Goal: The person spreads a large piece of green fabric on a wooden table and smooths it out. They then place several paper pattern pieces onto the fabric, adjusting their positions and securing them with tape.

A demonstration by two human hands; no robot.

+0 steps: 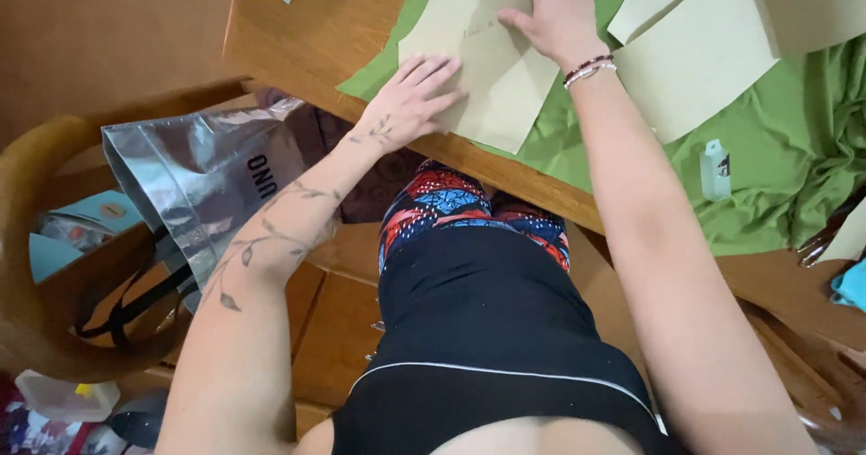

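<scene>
Left hand [410,101]: laid flat, fingers spread wide, on a pale paper pattern piece [501,81] near the counter's [298,36] front edge; nothing gripped. Right hand [559,9]: pressed flat, fingers open, on the same piece farther from the edge; beaded bracelet [589,69] worn at the wrist. Green fabric [785,139] is spread beneath. Further pattern pieces [699,54] lie nearer the right. Small clear bottle [715,170] rests on the fabric. Silver bag [203,180] sits on a chair beside the counter.

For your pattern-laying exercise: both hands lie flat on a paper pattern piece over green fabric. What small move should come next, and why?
Probably smooth the paper pattern piece outward: left hand and right hand already press it flat on the green fabric, which looks rumpled.
</scene>
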